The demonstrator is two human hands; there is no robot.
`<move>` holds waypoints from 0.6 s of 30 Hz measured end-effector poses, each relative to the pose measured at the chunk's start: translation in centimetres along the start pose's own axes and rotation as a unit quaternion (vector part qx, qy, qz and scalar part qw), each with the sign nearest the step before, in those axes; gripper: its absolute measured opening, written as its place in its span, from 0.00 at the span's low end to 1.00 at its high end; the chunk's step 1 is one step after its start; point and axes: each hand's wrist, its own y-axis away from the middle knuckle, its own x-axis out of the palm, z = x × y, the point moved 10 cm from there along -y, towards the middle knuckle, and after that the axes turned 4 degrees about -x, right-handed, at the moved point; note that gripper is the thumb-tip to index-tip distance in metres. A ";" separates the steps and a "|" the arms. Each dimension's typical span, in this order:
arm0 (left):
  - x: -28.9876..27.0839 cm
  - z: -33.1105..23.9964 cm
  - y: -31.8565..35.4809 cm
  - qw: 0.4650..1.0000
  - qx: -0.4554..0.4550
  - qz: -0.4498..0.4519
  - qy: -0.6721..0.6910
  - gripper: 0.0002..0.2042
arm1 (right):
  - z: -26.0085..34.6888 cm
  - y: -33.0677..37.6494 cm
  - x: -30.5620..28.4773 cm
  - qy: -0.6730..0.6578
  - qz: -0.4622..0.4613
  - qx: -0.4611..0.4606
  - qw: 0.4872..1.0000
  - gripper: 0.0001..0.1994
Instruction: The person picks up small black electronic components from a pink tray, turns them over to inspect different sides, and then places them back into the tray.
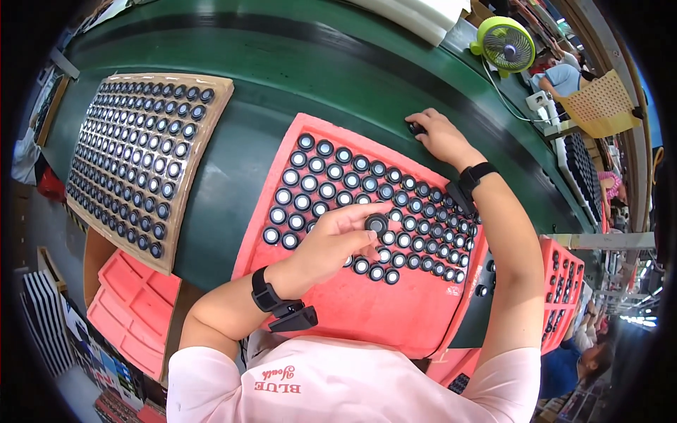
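Piece (376, 225) held over the red tray (381, 314) is round (and black)

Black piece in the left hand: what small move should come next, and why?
Probably lower the black piece toward the pink tray before loosening the grip: the left hand appears to pinch it above the tray's round pieces, so letting go now could drop it onto them. The right hand has another dark piece at the green surface.
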 end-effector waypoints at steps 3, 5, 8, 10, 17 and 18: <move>0.1 -0.1 0.0 1.000 -0.012 0.006 0.022 0.17 | -0.1 0.2 0.0 -0.013 0.012 0.019 1.000 0.20; -0.2 0.0 -0.1 1.000 -0.016 0.000 0.018 0.16 | -0.2 0.4 -0.1 -0.018 0.018 0.027 0.999 0.19; -0.6 0.1 -0.1 1.000 -0.022 -0.012 0.007 0.16 | -1.6 2.1 -1.2 -0.066 -0.001 0.046 0.997 0.18; -0.5 0.1 -0.1 1.000 -0.016 -0.012 0.019 0.15 | -4.1 4.2 -2.2 -0.075 -0.021 0.057 0.995 0.18; 0.4 -0.5 0.0 1.000 0.000 -0.001 -0.019 0.16 | -13.3 16.7 -4.4 -0.100 -0.083 0.191 0.973 0.18; 0.7 -0.6 0.1 0.999 0.005 0.003 -0.040 0.16 | -14.4 19.1 -4.0 -0.110 -0.075 0.237 0.962 0.18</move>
